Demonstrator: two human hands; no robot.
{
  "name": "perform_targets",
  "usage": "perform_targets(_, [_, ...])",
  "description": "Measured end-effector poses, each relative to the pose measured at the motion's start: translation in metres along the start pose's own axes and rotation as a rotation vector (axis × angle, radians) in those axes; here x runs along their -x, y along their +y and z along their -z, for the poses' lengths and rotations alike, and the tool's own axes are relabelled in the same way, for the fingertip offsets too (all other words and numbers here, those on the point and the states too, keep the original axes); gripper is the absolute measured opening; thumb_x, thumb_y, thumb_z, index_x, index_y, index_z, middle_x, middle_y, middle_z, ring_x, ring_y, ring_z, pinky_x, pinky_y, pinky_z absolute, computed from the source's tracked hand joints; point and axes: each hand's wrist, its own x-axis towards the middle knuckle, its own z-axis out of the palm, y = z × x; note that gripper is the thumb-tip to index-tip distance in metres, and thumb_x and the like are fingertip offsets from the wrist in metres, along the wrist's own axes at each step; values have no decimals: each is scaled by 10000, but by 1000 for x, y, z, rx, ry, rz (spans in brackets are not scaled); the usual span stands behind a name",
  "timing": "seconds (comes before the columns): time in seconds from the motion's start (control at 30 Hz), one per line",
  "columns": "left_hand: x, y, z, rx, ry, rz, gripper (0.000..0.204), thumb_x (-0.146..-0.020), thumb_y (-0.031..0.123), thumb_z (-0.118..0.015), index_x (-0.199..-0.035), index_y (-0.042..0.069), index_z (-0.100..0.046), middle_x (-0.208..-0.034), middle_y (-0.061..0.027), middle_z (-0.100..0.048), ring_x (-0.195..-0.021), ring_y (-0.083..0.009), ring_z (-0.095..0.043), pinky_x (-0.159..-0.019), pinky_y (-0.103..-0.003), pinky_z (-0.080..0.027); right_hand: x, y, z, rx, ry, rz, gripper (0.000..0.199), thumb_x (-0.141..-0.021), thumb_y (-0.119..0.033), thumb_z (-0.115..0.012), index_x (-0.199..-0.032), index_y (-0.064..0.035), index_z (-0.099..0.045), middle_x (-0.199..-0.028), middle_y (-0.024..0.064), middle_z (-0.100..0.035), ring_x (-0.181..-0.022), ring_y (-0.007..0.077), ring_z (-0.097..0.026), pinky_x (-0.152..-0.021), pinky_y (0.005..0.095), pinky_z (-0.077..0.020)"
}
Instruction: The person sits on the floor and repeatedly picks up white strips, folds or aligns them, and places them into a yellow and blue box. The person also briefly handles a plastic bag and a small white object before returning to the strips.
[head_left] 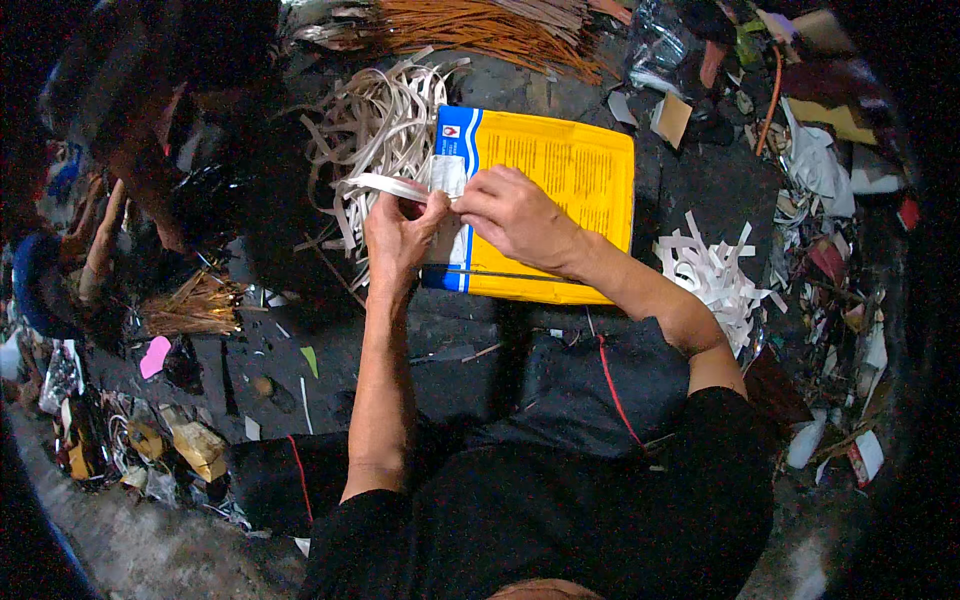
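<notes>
My left hand (395, 235) is closed on a white flat strip (385, 184), which loops up over its fingers. Close beside that thumb, the fingertips of my right hand (520, 218) are pinched together; what lies between them is too small to make out. Both hands are above a flat yellow and blue printed packet (570, 170) that lies in front of me, with a pale patch on its blue side. Just beyond my left hand, a tangled heap of long white strips (375, 120) touches the packet's left edge. A pile of short white strips (710, 270) lies right of my right forearm.
Bundles of thin orange-brown sticks (480, 35) lie at the far side. Another person's arm (105, 235) shows in the dark at left, near a bundle of golden-brown strands (195, 303). Mixed scraps (820, 150) line the right side, and more scraps (200, 448) the lower left.
</notes>
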Motion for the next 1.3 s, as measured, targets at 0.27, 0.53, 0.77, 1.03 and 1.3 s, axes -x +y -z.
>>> perform_targets(0.27, [1, -6, -3, 119, 16, 57, 253, -786, 202, -726, -870, -14, -625, -704, -59, -639, -629, -120, -584, -597, -268, -481, 4, 1, -10, -117, 133, -58, 195, -813, -88, -635, -1002, -39, -641, -912, 115, -591, -876, 284, -597, -789, 367, -501])
perform_targets(0.53, [6, -29, 2, 1098, -254, 581, 147, -947, 207, -567, -941, 62, -587, -806, -1, -591, -698, -68, -544, -657, -195, -462, 1, 1, -3, 225, 20, 104, 376, -844, -208, -623, -1217, -171, -594, -889, 70, -531, -815, 258, -542, -715, 374, -447])
perform_targets(0.77, [-39, -13, 47, 285, -240, 320, 217, -940, 216, -540, -866, 19, -592, -771, -44, -621, -707, -131, -590, -614, -250, -459, -8, -1, -9, 122, 111, -5, 532, -853, -250, -638, -1343, -138, -464, -907, 106, -537, -812, 280, -544, -732, 391, -446])
perform_targets(1.03, [-107, 184, 108, 53, -292, -298, 289, -933, 237, -576, -1098, 10, -643, -908, 14, -634, -832, -85, -548, -792, -236, -432, -4, 31, 24, -130, 377, -105, 338, -858, -159, -635, -1178, -58, -591, -864, 105, -564, -778, 245, -579, -711, 353, -485])
perform_targets(1.3, [-78, 15, 114, -141, -350, -103, 367, -937, 312, -564, -1129, 1, -597, -895, -22, -594, -792, -108, -528, -701, -249, -419, 76, 35, 97, -103, 455, -306, 211, -885, -171, -621, -1036, -26, -647, -844, 102, -613, -806, 235, -614, -722, 331, -480])
